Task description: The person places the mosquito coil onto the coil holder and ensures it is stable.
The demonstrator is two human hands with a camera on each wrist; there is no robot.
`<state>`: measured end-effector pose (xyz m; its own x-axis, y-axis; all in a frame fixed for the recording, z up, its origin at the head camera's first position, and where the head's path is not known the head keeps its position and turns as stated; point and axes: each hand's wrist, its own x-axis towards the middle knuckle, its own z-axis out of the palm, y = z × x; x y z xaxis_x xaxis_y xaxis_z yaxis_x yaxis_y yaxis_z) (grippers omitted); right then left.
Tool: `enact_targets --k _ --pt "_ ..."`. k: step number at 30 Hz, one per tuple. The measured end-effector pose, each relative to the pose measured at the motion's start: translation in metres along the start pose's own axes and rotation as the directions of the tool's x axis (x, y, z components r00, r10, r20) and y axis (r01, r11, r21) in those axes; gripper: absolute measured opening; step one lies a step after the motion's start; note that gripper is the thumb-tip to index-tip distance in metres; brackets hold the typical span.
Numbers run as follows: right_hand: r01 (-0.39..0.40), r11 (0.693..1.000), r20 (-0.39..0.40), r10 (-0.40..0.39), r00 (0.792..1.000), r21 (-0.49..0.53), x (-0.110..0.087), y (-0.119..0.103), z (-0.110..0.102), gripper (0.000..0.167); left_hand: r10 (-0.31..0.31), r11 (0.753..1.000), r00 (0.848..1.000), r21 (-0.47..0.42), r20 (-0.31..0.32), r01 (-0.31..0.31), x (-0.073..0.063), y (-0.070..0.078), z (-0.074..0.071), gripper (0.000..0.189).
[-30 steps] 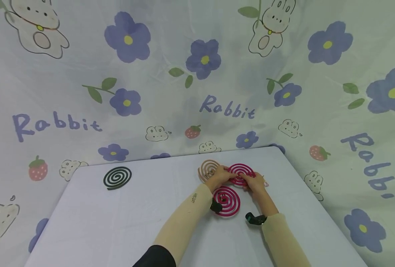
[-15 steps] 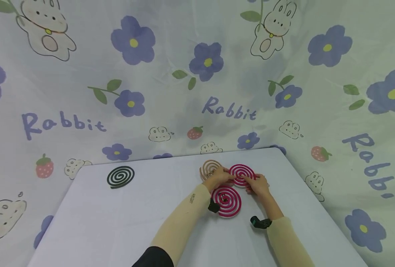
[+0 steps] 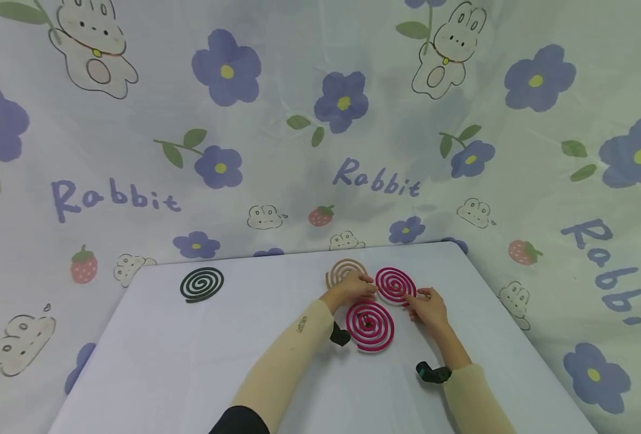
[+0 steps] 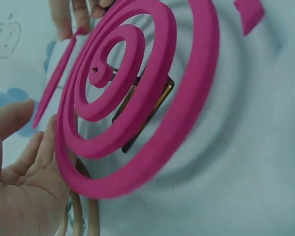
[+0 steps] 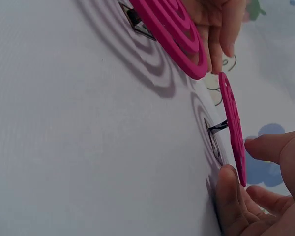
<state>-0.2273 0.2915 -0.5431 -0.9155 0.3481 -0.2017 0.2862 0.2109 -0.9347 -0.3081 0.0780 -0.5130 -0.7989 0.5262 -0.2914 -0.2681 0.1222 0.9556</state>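
Note:
Two pink mosquito coils sit on small metal stands, a near one (image 3: 367, 323) and a far one (image 3: 395, 286). My right hand (image 3: 430, 308) is at the far coil's right edge; in the right wrist view its thumb and fingers (image 5: 228, 189) lie loosely about the rim without a visible grip. Over the front of a tan coil (image 3: 346, 261) reaches my left hand (image 3: 353, 287), fingers extended between the tan coil and the far pink one, holding nothing. The left wrist view shows the near coil's metal stand (image 4: 169, 87) beneath its rings.
A dark green coil (image 3: 202, 283) lies at the back left of the white-covered table (image 3: 190, 361). Behind the table hangs a patterned curtain (image 3: 277, 169) with flowers and rabbits. Black wrist cameras (image 3: 433, 373) are worn on both arms.
Both hands have drawn away from the far pink coil, the left to the left and the right to the right. The head view has shifted slightly, and the coils stay in place.

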Motion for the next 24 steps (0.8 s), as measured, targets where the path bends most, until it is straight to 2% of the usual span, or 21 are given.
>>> enact_targets --k 4,10,15,19,24 --pt "0.012 0.999 0.008 -0.011 1.0 -0.048 -0.004 0.002 -0.004 0.054 0.022 0.997 1.0 0.068 -0.004 -0.021 -0.005 -0.001 -0.003 0.036" --pt "0.053 0.993 0.022 -0.051 0.998 -0.109 -0.007 0.007 -0.009 0.045 0.067 0.987 0.997 0.149 -0.045 -0.06 -0.015 0.001 -0.008 0.034" --pt "0.099 0.984 0.047 -0.093 0.995 -0.15 -0.016 0.006 -0.012 0.04 0.127 0.979 0.99 0.166 -0.064 -0.115 -0.021 -0.004 -0.016 0.031" --pt "0.14 0.98 0.074 -0.131 0.989 -0.14 -0.025 0.0 -0.016 0.039 0.183 0.967 0.981 0.191 -0.062 -0.168 -0.029 -0.007 -0.024 0.032" --pt "0.188 0.973 0.104 -0.175 0.979 -0.131 -0.039 -0.011 -0.014 0.037 0.213 0.965 0.976 0.17 -0.049 -0.202 -0.042 -0.003 -0.031 0.036"
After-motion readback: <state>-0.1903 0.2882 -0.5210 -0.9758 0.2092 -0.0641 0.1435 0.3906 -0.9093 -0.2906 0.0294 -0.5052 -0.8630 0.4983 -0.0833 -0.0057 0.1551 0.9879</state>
